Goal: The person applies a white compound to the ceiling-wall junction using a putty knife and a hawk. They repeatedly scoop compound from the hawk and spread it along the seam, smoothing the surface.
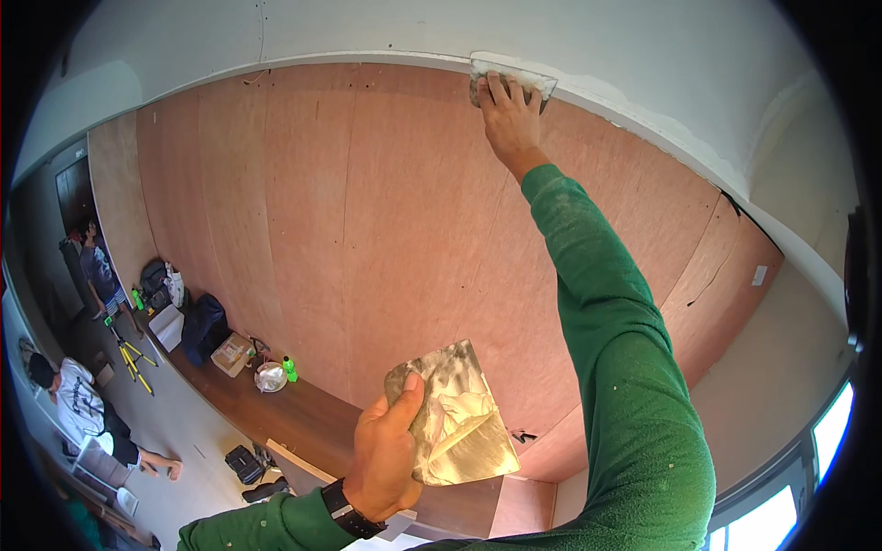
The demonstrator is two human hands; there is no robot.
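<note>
My left hand (pixel 389 448) grips a flat metal plate (pixel 475 461) by its edge, thumb on top. A lump of pale wet putty (pixel 462 420) lies smeared across the plate. High up, my right hand (pixel 513 117) presses a wide flat putty blade (pixel 517 72) against the white ledge along the top of the plywood wall, fingers spread over the blade. Whitish compound coats part of that blade. Around it, a patch of fresh putty (pixel 592 89) shows on the white ceiling surface (pixel 344 27).
Plywood panels (pixel 413 227) cover the wall before me. Below runs a dark wood counter (pixel 310 406) with a cardboard box (pixel 232 355), a plastic-wrapped bowl (pixel 270 377) and a green bottle (pixel 289 369). A yellow tripod (pixel 134 361) and two people stand on the floor at left. Windows (pixel 765 520) are at lower right.
</note>
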